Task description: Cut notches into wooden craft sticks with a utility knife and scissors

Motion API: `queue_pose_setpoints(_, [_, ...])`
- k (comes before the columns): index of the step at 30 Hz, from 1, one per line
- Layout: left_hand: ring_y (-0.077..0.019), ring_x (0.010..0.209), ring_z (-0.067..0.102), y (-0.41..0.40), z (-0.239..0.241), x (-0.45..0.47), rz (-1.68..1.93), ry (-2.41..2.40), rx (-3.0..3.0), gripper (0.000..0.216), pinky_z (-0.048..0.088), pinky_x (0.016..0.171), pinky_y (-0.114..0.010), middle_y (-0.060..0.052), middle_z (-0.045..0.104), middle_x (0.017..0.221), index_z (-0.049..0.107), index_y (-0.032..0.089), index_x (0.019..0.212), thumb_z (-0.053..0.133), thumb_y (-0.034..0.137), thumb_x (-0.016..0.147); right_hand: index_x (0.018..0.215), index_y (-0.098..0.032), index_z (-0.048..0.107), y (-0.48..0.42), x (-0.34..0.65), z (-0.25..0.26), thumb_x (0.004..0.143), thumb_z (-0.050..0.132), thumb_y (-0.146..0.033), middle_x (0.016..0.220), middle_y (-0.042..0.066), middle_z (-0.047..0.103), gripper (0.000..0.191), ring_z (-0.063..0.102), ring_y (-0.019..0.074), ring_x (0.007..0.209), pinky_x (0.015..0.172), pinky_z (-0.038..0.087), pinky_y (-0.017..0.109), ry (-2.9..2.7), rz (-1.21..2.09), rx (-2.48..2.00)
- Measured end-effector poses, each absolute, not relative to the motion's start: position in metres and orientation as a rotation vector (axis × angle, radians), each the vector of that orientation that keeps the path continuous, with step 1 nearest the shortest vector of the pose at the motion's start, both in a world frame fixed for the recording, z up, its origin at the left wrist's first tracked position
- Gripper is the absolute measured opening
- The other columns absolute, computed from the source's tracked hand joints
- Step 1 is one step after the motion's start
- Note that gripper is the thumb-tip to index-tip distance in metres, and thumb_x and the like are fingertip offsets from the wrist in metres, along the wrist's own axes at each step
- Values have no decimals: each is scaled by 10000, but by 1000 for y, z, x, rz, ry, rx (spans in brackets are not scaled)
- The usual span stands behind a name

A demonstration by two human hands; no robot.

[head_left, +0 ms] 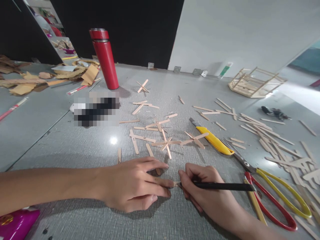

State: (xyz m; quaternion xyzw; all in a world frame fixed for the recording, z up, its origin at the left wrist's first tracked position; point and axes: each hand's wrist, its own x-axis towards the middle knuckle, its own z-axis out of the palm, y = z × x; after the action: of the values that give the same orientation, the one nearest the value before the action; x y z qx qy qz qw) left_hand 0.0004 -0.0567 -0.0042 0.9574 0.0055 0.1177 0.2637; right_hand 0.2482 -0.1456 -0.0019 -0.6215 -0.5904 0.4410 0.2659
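My left hand [136, 184] lies on the grey table [75, 146], fingertips pinching a small piece of a wooden stick [176, 183]. My right hand [200, 190] is closed round a black pen [225, 186], whose tip touches that piece. Just beyond the hands lie loose wooden sticks [140, 137] and star-shaped stick crosses [166, 143]. A yellow utility knife [215, 140] lies to the right of them.
Red and yellow-handled scissors [275, 193] lie at the right, beside a heap of sticks [275, 140]. A red flask [105, 60] stands at the back, a stick frame [255, 83] far right, cardboard scraps [37, 80] far left, a magenta object [15, 223] at the lower left.
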Motion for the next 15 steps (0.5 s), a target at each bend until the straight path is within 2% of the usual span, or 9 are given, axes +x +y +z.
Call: queue_pose_setpoints(15, [-332, 1494, 455, -58, -3, 0, 344, 16, 2593, 382, 369, 1244, -486, -45, 661, 1465, 700, 134, 1315, 485, 138, 999, 607, -234, 427, -143, 248, -2, 1028, 524, -392, 432, -73, 437, 460, 395, 67, 329, 338, 274, 179, -1661, 1119, -1658])
